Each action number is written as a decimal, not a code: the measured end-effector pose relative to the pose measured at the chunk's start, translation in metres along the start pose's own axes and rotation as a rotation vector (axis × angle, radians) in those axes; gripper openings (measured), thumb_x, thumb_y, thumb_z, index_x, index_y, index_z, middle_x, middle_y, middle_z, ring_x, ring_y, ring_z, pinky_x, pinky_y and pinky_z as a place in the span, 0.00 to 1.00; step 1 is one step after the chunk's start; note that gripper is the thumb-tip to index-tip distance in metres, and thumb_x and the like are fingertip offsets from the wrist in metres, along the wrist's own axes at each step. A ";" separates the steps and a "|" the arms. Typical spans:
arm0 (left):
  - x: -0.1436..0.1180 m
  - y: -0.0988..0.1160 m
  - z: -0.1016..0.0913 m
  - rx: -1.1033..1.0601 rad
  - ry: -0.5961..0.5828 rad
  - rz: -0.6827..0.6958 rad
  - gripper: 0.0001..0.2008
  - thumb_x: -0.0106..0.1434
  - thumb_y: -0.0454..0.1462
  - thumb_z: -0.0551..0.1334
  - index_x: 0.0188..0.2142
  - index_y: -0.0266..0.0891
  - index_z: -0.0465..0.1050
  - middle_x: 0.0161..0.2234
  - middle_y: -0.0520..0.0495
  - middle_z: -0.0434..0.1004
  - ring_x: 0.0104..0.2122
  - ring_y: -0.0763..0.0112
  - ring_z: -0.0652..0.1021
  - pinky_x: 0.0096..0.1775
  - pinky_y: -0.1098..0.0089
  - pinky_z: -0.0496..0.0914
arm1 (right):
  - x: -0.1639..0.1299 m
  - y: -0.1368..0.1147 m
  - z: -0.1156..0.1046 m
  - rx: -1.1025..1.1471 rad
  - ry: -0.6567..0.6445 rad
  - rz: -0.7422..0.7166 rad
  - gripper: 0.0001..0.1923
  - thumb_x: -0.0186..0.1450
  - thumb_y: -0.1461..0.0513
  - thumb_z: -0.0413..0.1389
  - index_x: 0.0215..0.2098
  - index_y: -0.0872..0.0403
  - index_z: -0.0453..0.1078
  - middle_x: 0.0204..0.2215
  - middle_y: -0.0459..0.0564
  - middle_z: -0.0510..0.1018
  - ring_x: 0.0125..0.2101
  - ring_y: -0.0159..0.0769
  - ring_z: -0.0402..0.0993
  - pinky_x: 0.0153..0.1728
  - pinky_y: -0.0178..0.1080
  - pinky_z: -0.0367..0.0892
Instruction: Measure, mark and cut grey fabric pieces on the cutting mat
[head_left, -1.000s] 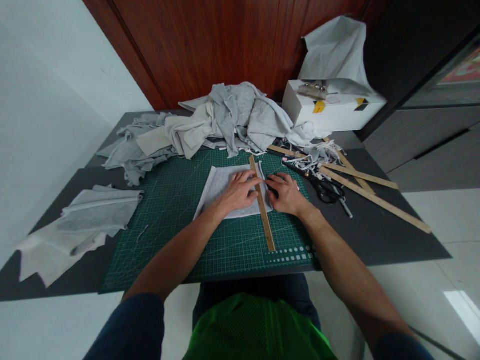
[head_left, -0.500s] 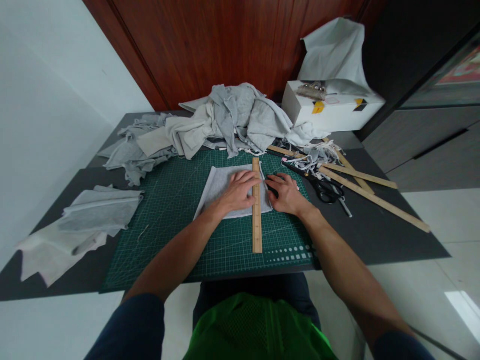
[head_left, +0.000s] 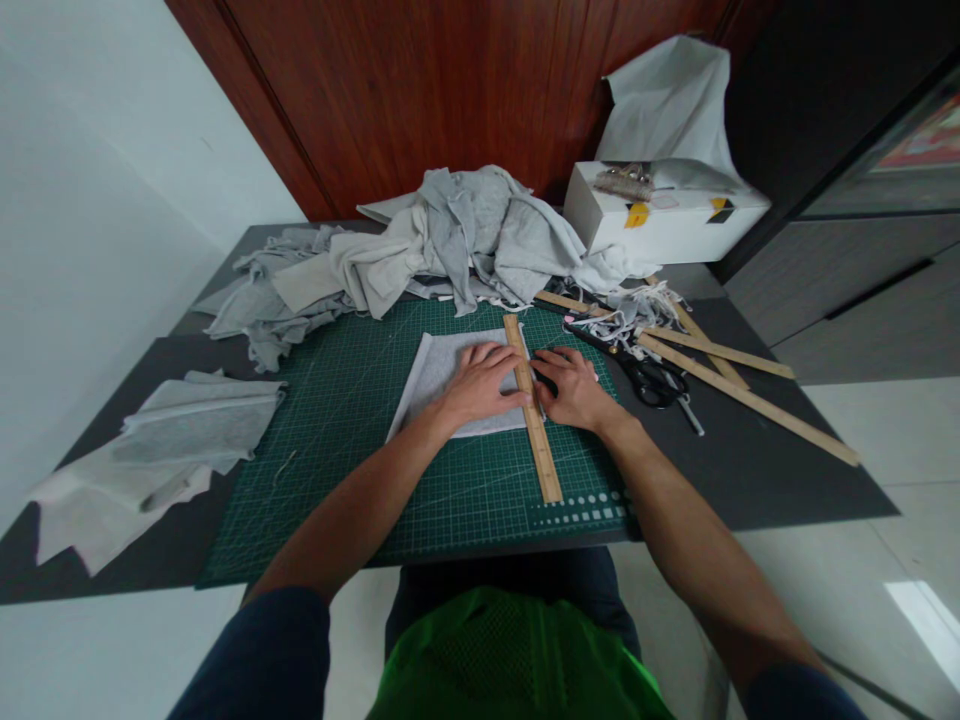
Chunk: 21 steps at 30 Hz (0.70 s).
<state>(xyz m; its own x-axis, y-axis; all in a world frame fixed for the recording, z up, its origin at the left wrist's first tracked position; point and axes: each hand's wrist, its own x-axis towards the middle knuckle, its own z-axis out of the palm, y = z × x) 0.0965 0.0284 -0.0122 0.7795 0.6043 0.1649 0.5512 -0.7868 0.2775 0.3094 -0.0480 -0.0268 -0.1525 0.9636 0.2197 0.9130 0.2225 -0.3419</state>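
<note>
Dark table, green cutting mat (head_left: 360,480) on its near edge. Grey cloth square (head_left: 450,375) lies mid-mat. Wooden ruler (head_left: 534,425) crosses the cloth's right edge, long axis near-to-far, tilted slightly. Left hand (head_left: 480,385) pressed flat, fingers spread, on cloth and ruler. Right hand (head_left: 574,388) just right of ruler, fingers curled on a small dark tool (cannot identify). Scissors (head_left: 649,375) farther right.

Soft even daylight, faint shadows, floor glare, edges perhaps warped.
</note>
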 end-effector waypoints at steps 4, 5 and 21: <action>0.000 0.000 -0.001 -0.006 0.001 -0.002 0.29 0.68 0.53 0.66 0.65 0.49 0.70 0.67 0.44 0.70 0.67 0.49 0.65 0.65 0.47 0.58 | 0.000 -0.001 -0.001 0.000 -0.013 0.009 0.26 0.70 0.58 0.54 0.64 0.54 0.75 0.67 0.57 0.74 0.65 0.62 0.61 0.59 0.64 0.65; 0.000 0.001 -0.001 -0.004 0.001 -0.002 0.29 0.68 0.53 0.66 0.65 0.48 0.70 0.67 0.44 0.71 0.67 0.49 0.66 0.65 0.47 0.58 | 0.000 -0.002 -0.002 0.005 -0.014 0.011 0.26 0.70 0.58 0.54 0.65 0.54 0.75 0.67 0.57 0.74 0.65 0.62 0.61 0.59 0.64 0.65; 0.001 0.001 -0.001 0.006 0.000 -0.002 0.30 0.68 0.54 0.66 0.64 0.46 0.71 0.67 0.44 0.71 0.66 0.50 0.66 0.64 0.48 0.59 | 0.001 0.000 -0.003 0.146 -0.027 -0.076 0.30 0.70 0.62 0.53 0.70 0.54 0.68 0.68 0.55 0.73 0.67 0.61 0.60 0.62 0.66 0.63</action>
<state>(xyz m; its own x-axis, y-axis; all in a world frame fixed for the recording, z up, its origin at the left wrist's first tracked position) 0.0971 0.0281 -0.0105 0.7783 0.6061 0.1641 0.5549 -0.7862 0.2718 0.3102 -0.0477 -0.0240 -0.2309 0.9464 0.2258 0.8343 0.3120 -0.4545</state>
